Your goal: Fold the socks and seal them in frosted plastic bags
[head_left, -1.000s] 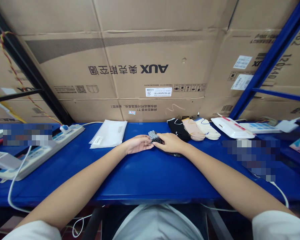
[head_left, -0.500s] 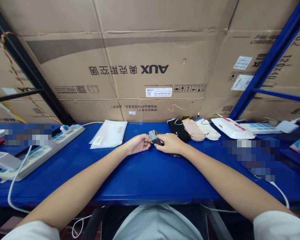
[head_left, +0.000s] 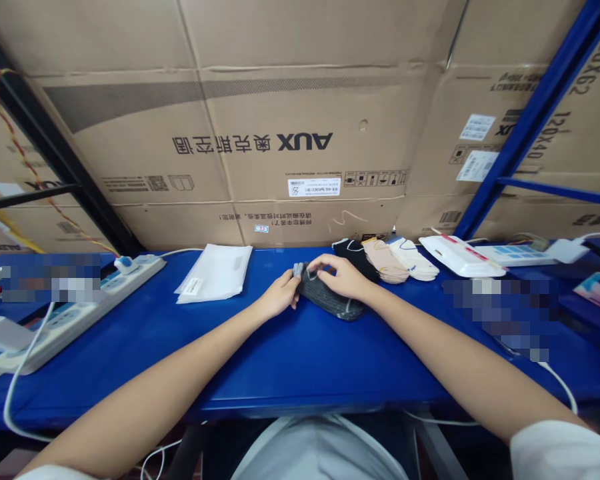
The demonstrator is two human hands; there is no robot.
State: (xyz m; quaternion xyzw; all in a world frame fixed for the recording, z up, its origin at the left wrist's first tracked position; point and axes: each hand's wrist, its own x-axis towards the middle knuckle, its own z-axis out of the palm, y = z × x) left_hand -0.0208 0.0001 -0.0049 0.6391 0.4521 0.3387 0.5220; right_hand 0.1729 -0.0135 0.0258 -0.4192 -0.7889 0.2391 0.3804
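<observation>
A dark grey sock bundle (head_left: 333,298) with light lines lies on the blue table at the centre. My left hand (head_left: 281,293) is closed on a light grey folded sock (head_left: 297,269) at the bundle's left end, thumb on top. Over the upper side of the bundle is my right hand (head_left: 341,275), its fingers curled and its thumb and forefinger close together near the grey fabric; whether they pinch it is too small to tell. Behind my right hand sit black socks (head_left: 354,257), pink socks (head_left: 384,261) and white socks (head_left: 414,259), side by side.
Clear plastic bags (head_left: 217,272) lie left of my hands. A power strip (head_left: 80,313) with a white cable is at the far left. At the right are a white tray (head_left: 463,256) and another power strip (head_left: 517,255). A large cardboard sheet (head_left: 260,100) stands behind the table.
My left hand has turned and closed on the light grey sock. My right hand has lifted slightly, and more of the dark grey bundle shows. The view has shifted a little.
</observation>
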